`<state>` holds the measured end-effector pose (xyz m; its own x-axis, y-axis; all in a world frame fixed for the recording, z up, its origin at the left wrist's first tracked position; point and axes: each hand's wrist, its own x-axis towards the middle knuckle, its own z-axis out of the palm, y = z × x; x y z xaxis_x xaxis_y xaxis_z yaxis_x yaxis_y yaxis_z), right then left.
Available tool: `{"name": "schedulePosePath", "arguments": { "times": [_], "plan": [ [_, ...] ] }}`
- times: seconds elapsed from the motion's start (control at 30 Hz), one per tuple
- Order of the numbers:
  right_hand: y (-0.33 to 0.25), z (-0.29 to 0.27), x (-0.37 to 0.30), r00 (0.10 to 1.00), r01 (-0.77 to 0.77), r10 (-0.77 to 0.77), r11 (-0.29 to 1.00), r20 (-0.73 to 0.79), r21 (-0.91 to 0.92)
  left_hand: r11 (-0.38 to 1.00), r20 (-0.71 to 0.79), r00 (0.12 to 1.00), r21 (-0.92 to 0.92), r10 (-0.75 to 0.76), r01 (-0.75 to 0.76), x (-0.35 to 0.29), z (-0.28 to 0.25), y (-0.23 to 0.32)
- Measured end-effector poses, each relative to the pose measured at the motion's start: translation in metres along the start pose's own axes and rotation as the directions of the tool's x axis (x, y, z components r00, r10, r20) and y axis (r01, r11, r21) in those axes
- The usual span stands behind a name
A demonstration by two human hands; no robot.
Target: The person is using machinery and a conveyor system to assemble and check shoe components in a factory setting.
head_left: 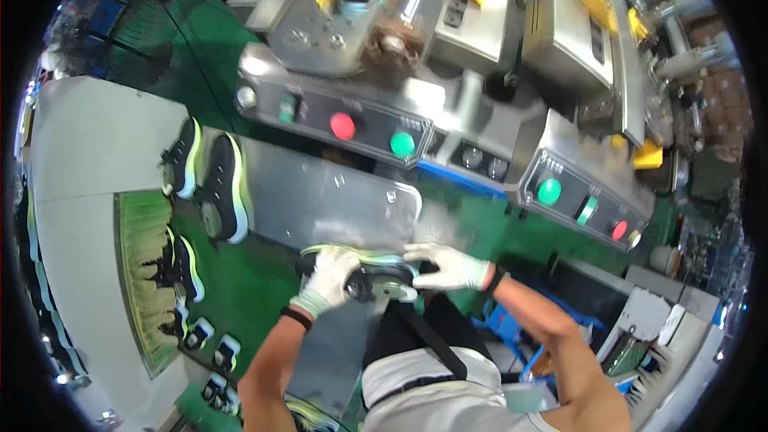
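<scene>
A dark sports shoe (pixel 384 271) with a pale yellow-to-blue sole lies on its side in front of my body. My left hand (pixel 330 278), in a white glove, is closed round its left part. At the shoe's right end, my right hand (pixel 450 267), gloved in white too, grips with thumb and fingers; the fingertips are partly hidden. Just beyond the shoe is a grey metal plate (pixel 320 192). Two similar dark shoes, one (pixel 224 188) beside another (pixel 186 158), stand at the plate's left end.
Ahead stands a machine with a control panel (pixel 372 130) of red and green buttons; a second panel (pixel 588 204) is to its right. On the left, several shoes sit by the opening of a pale cabinet (pixel 80 152). Blue stool-like frame (pixel 512 344) at right.
</scene>
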<state>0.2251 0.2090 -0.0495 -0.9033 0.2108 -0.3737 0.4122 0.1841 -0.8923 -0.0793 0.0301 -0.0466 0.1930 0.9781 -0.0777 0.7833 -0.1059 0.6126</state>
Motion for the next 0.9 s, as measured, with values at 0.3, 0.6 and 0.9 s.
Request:
{"name": "schedulePosePath", "arguments": {
  "times": [0.3,0.6,0.9],
  "plan": [
    [-0.097,0.066,0.103,0.999,-0.049,0.051,0.93,-0.006,-0.364,0.985,0.181,0.968,0.001,-0.172,0.175,0.01,-0.05,0.012],
    [-0.233,-0.075,0.035,0.965,0.139,-0.096,0.976,-0.244,0.166,0.993,-0.177,0.978,0.071,0.108,-0.096,0.087,-0.308,0.121],
    [-0.189,-0.202,-0.083,0.852,0.393,0.235,0.302,-0.467,0.869,0.981,-0.361,0.932,0.184,0.004,0.067,0.365,-0.384,0.038]
  ]
}}
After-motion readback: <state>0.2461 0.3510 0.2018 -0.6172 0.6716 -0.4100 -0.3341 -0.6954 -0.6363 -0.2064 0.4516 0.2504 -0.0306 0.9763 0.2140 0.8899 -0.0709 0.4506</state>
